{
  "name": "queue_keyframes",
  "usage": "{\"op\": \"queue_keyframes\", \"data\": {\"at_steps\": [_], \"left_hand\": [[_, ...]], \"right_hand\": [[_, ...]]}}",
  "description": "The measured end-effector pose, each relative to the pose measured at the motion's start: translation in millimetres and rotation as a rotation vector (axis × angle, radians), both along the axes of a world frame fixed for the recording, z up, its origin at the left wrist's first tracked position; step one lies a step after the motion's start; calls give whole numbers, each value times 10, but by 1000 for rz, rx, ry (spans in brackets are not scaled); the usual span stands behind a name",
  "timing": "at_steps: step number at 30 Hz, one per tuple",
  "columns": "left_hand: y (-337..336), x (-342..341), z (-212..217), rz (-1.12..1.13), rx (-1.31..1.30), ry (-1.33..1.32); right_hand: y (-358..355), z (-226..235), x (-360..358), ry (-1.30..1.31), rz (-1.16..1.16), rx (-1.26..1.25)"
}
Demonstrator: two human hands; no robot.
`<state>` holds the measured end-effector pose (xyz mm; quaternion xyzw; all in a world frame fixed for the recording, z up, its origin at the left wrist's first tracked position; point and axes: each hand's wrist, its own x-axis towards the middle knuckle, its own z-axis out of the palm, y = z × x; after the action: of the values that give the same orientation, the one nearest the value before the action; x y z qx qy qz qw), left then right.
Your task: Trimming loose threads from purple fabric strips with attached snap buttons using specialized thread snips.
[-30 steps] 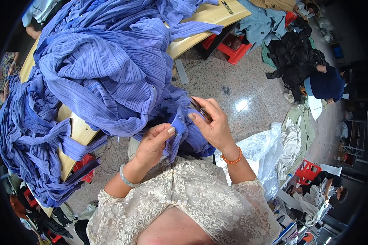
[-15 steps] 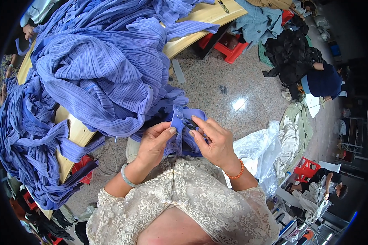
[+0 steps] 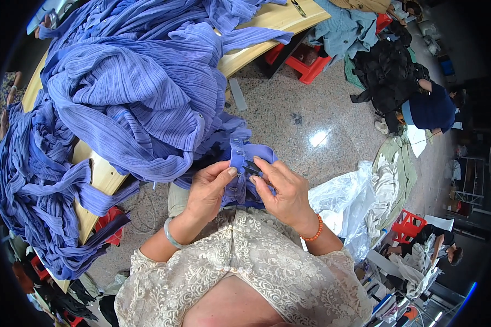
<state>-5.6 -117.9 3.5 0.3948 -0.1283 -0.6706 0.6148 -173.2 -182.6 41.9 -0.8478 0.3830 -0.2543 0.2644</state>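
Note:
A strip of blue-purple knit fabric point(image 3: 237, 148), part of a garment, is held up in front of my chest. My left hand point(image 3: 206, 188) pinches its left edge between thumb and fingers. Closed around a small black tool, which looks like thread snips point(image 3: 251, 168), my right hand point(image 3: 285, 191) is at the strip's right side. The tool's tip lies against the fabric; whether its blades are apart is too small to tell. Below the hands, the rest of the garment hangs down to my lap.
A big heap of blue-purple ribbed garments point(image 3: 125, 103) covers much of the wooden table point(image 3: 281, 22) at the left. Red stools point(image 3: 305, 65), a black clothes pile point(image 3: 387, 71) and clear plastic sheeting point(image 3: 338, 199) are at the right. Other people work around the edges.
My right hand and the black tool have shifted slightly left along the strip. At the far upper left, another person's hand has moved up with a piece of blue-purple cloth.

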Motion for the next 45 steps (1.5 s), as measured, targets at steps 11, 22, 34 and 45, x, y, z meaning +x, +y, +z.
{"op": "queue_keyframes", "data": {"at_steps": [11,22,34,45], "left_hand": [[-1,-5,-26,2,12,38],[-2,14,-27,2,28,79],[10,-100,-128,21,-129,-180],[33,-173,-277,76,-322,-566]], "right_hand": [[10,43,21,-1,38,90],[-34,14,30,-67,-5,132],[-30,5,92,-187,-131,464],[-40,-204,150,-291,-199,561]]}}
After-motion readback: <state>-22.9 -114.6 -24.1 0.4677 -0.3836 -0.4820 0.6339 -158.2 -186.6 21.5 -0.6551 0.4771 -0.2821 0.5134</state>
